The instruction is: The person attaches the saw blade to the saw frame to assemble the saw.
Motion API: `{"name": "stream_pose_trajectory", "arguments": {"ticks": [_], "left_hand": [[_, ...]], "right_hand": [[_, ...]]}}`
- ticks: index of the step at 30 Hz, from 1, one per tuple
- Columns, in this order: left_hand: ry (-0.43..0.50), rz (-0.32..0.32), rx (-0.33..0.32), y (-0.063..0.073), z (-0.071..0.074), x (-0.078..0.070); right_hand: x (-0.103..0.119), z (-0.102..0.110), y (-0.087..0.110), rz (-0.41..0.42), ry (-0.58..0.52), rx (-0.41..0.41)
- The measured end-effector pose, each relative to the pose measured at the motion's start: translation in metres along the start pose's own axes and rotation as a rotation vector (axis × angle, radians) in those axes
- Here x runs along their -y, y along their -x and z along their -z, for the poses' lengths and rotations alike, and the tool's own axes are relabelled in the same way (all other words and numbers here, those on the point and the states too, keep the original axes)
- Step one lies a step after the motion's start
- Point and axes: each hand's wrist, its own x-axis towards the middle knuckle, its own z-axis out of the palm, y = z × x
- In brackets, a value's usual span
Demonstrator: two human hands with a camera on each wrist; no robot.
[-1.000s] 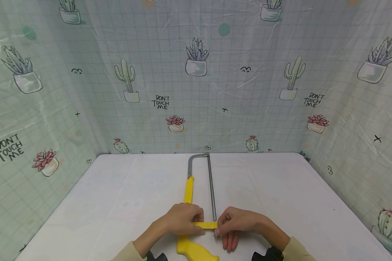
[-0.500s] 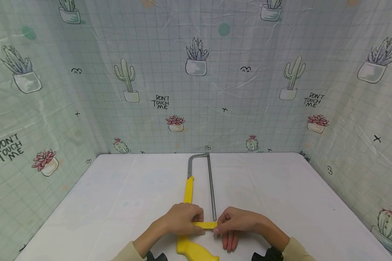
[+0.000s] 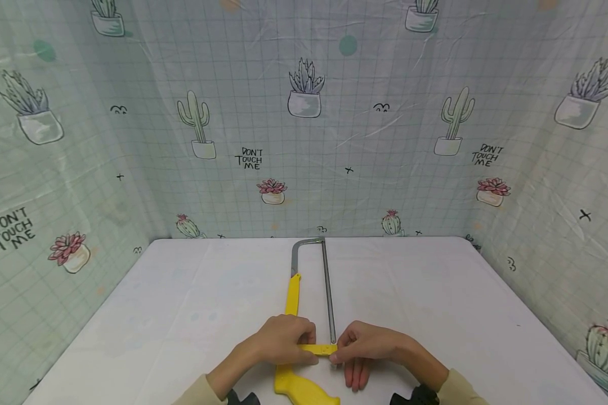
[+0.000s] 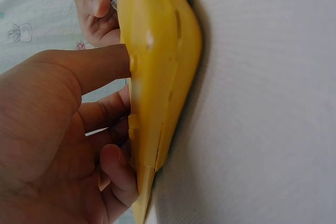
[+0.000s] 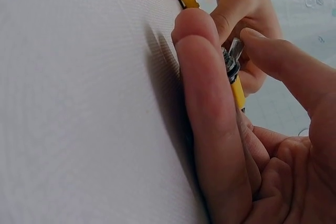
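A white table [image 3: 410, 281] carries a yellow and grey hacksaw [image 3: 293, 297] lying flat on its side.

Cactus-print sheeting [image 3: 304, 146] (creased) behind white table [image 3: 410, 292].

You work at a white tabletop [image 3: 410, 292] inside a small screened-off booth [image 3: 532, 242] that looks like a recording station. Wrinkled, shiny sheeting [image 3: 309, 152] hangs behind the tabletop and along its left and right sides, printed with grid lines [image 3: 415, 180], potted cacti [image 3: 199, 118], succulents [image 3: 306, 84] and the words "DON'T TOUCH ME" [image 3: 249, 158]. Over the tabletop's near part you wear black wrist devices [image 3: 419, 396]. The hacksaw [image 3: 292, 295] on the tabletop is a workshop tool, yet which sort of building surrounds you cannot be told.
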Motion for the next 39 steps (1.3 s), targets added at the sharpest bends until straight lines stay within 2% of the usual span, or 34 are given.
{"name": "stream_pose_trajectory", "arguments": {"ticks": [7, 39], "left_hand": [[-0.004, 0.003, -0.002, 0.0003, -0.0007, 0.0009], [0.007, -0.001, -0.002, -0.0005, -0.0030, 0.0016]], "right_hand": [[0.0016, 0.0001, 0.0009, -0.008, 0.009, -0.005], [-0.0041, 0.0063, -0.0013, 0.039, -0.020, 0.074]]}}
